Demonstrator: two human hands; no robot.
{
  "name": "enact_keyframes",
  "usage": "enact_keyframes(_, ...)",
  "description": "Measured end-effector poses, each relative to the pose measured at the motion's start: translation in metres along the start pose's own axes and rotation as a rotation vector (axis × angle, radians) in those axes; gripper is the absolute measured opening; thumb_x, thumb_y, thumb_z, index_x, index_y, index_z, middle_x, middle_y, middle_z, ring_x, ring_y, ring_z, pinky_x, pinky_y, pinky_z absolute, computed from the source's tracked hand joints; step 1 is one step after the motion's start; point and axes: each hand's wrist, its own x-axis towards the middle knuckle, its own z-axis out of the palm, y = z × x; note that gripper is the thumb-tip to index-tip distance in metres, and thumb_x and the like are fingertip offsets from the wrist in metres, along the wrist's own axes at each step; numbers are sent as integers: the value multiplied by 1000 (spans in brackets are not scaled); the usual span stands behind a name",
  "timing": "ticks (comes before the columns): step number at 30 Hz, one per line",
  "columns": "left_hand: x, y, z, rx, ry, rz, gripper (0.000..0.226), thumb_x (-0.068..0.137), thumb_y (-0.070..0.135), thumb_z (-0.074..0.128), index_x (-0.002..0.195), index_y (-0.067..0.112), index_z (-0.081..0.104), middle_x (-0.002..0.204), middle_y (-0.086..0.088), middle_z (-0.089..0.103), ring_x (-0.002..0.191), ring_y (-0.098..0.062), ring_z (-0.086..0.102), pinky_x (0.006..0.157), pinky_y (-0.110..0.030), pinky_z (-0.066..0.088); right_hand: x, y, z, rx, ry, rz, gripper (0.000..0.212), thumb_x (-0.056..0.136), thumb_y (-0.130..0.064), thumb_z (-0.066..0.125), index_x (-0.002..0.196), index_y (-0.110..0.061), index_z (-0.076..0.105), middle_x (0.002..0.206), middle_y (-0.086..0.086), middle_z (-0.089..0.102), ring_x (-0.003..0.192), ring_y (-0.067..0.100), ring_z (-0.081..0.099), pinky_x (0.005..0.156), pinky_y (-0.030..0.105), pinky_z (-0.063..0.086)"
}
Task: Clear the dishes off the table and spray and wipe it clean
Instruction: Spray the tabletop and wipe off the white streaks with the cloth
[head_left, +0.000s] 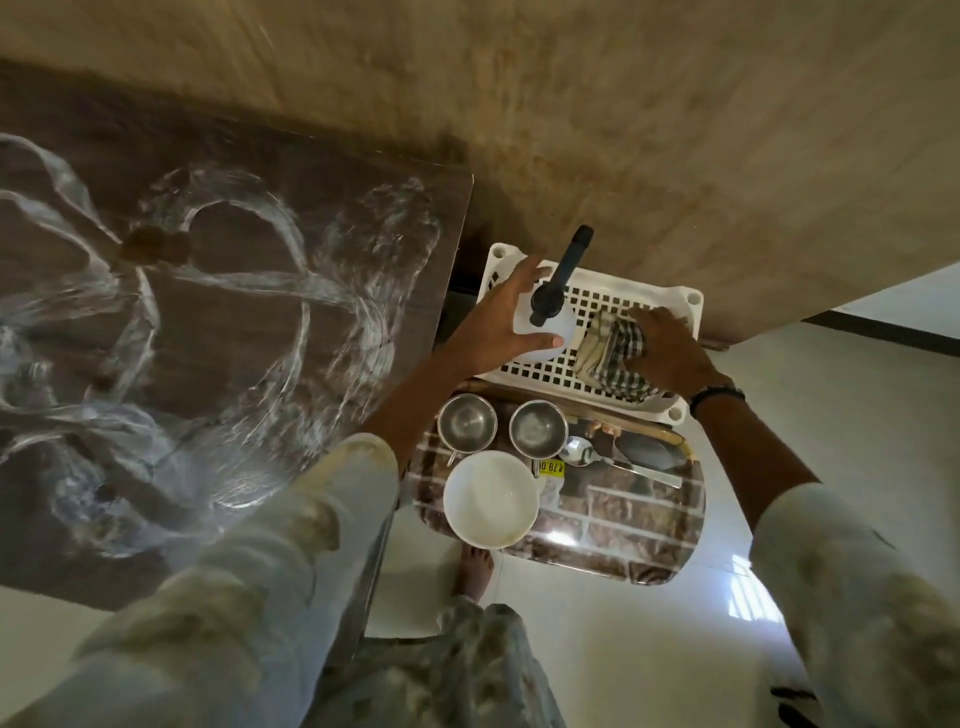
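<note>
The dark wooden table (208, 338) on the left is streaked with white foam swirls and carries no dishes. To its right, a white spray bottle (550, 296) with a black nozzle stands in a white perforated basket (540, 371). My left hand (498, 322) spans the bottle's left side with fingers and thumb spread straight. My right hand (670, 348) lies palm down on a folded checked cloth (608, 348) in the same basket, its fingers curled over the cloth's far edge.
Below the basket, a glossy patterned tray (623, 525) holds two steel cups (466, 422), a white bowl (491, 499) and spoons (582, 451). A brown wall runs behind. White floor and my foot (475, 566) show below the tray.
</note>
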Motion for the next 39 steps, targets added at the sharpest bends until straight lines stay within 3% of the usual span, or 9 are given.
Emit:
enact_keyframes(3, 16, 12, 5, -49, 15, 89, 87, 76, 19, 77, 145, 13, 26, 134, -1, 53, 119, -6, 49, 99, -10, 38, 8, 4, 0, -28, 34, -24, 79, 74, -16, 79, 142, -7, 40, 142, 21, 36, 134, 37, 30, 112, 39, 22)
enact_keyframes(8, 27, 11, 16, -130, 54, 112, 64, 82, 5, 69, 137, 0, 36, 108, -13, 66, 93, -37, 63, 95, -42, 46, 16, 1, -5, -123, 34, -18, 73, 67, -26, 86, 130, -8, 54, 132, 23, 42, 124, 38, 38, 106, 40, 29)
enact_keyframes(13, 28, 14, 23, -184, 139, 120, 48, 83, -13, 55, 128, -10, 38, 104, -20, 63, 73, 4, 60, 80, -18, 45, 10, 1, -8, -15, 46, -49, 65, 66, -19, 86, 124, -7, 59, 129, 18, 51, 121, 33, 47, 101, 41, 38)
enact_keyframes(20, 19, 52, 3, -183, 324, 151, 44, 83, -7, 60, 125, -9, 44, 109, -12, 63, 83, -23, 62, 82, -15, 45, -18, -5, -28, 91, 103, -65, 53, 71, -15, 82, 119, -9, 61, 114, 16, 66, 106, 36, 60, 86, 41, 49)
enact_keyframes(24, -29, 94, -29, -203, 395, 202, 37, 83, -6, 61, 119, -3, 50, 88, -24, 60, 71, -40, 59, 79, -29, 50, -58, -33, -45, 218, 281, -169, 35, 75, -6, 77, 106, -6, 61, 100, 13, 68, 92, 32, 63, 75, 37, 48)
enact_keyframes(28, -103, 113, -52, -177, 489, 142, 23, 81, -12, 60, 102, -4, 57, 79, -16, 65, 73, 1, 64, 77, -7, 46, -109, -82, -52, 375, 324, -290, 30, 81, -10, 74, 107, -12, 60, 100, 1, 66, 91, 20, 61, 75, 34, 48)
enact_keyframes(30, -144, 105, -59, -150, 520, 22, 20, 81, -13, 60, 97, -1, 59, 63, -7, 60, 63, 6, 63, 71, -3, 45, -133, -111, -44, 406, 294, -354, 29, 82, -14, 74, 108, -13, 60, 102, 0, 67, 91, 19, 61, 76, 35, 50)
enact_keyframes(35, -247, 56, -71, -137, 638, -210, 21, 76, 0, 61, 92, 13, 63, 56, -15, 53, 47, -19, 50, 55, -27, 45, -182, -179, 4, 466, 179, -440, 33, 81, -13, 74, 112, -10, 62, 106, 2, 68, 91, 12, 59, 79, 23, 46)
enact_keyframes(39, -324, 27, -64, -91, 634, -180, 33, 74, 13, 53, 97, 34, 63, 71, -25, 60, 52, -30, 52, 53, -26, 43, -212, -218, 60, 468, 76, -411, 35, 81, -18, 75, 114, -12, 62, 109, 4, 68, 96, 18, 62, 79, 28, 48)
